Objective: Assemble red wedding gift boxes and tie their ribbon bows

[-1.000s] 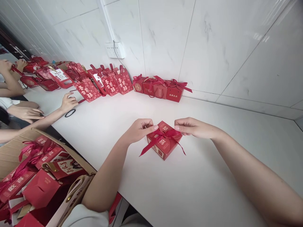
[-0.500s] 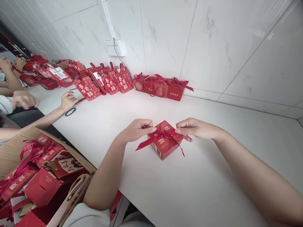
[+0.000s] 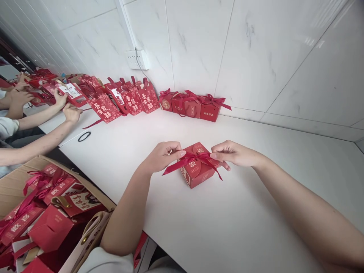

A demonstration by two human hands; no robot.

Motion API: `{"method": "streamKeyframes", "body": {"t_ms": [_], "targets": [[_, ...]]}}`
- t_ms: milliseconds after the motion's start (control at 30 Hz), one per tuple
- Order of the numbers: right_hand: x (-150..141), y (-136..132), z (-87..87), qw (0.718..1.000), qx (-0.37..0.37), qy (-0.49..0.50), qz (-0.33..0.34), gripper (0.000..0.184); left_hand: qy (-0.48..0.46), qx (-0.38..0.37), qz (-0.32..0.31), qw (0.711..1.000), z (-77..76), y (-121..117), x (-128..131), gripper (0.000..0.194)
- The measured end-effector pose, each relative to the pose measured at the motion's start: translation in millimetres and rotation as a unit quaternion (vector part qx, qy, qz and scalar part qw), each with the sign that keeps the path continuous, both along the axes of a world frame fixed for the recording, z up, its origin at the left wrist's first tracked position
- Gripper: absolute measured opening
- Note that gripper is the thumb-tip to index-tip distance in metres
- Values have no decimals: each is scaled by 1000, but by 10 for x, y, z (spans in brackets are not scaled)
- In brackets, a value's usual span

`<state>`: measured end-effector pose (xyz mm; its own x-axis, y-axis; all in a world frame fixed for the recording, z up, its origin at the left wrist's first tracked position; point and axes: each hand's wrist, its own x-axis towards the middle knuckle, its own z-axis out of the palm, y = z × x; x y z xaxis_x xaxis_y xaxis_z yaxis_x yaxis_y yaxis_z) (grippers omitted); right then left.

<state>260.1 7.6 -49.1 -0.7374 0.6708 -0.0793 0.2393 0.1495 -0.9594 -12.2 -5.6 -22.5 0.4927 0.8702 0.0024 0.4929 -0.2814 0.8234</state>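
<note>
A red gift box (image 3: 200,175) with pale printed characters stands on the white table in front of me. Across its top runs a dark red ribbon (image 3: 198,156), tied at the middle, with two tails hanging to either side. Between thumb and fingers, my left hand (image 3: 165,156) pinches the ribbon's left loop at the box's left corner. My right hand (image 3: 233,153) pinches the right loop on the opposite side. Both hands are closed and hold the ribbon taut just above the lid.
Against the tiled wall stand ribboned red boxes (image 3: 210,112) and several printed red bags (image 3: 148,99). A cardboard carton (image 3: 82,180) full of red boxes is at lower left. A black ring (image 3: 84,136) lies near the table's left edge. Co-workers' hands (image 3: 71,113) handle items at far left.
The ribbon is drawn straighter across the box, and the box has tilted slightly. My hands barely moved. At left, co-workers' hands have shifted towards the printed bags.
</note>
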Motion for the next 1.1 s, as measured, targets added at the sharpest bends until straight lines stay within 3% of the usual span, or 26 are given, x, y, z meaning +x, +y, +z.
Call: {"method": "streamKeyframes", "body": {"t_ms": [100,200,267,333,367,433,500,567,633,733,967,1100], "targets": [[-65,-16,-47,999,4,26,-35,45,-8,35,37,999,-57,48,-24,31],[-135,3,-150,995,-4,48,-83,46,7,83,104,991,-134,121,-47,12],[-156,29,-229,986,16,90,-141,45,11,127,155,980,-158,146,-49,18],[-152,51,-305,977,55,137,-156,45,0,157,180,971,-148,140,-37,18],[-146,56,-342,977,72,145,-135,50,-5,162,182,970,-135,128,-28,18],[-140,53,-416,988,70,123,-61,88,-11,163,176,971,-106,102,-7,21],[-156,38,-494,996,24,91,0,120,-5,156,166,974,-93,87,8,23],[-194,22,-571,996,-28,85,30,129,2,141,158,977,-103,92,11,26],[-240,15,-633,993,-48,98,38,129,-4,109,147,983,-132,114,0,31],[-289,33,-681,991,-21,132,-5,120,-50,58,126,989,-190,161,-43,42],[-306,98,-695,964,-42,227,-131,73,-142,-71,10,987,-311,232,-95,71],[-353,82,-725,962,-40,233,-138,65,-125,-90,19,988,-412,215,42,84]]}}
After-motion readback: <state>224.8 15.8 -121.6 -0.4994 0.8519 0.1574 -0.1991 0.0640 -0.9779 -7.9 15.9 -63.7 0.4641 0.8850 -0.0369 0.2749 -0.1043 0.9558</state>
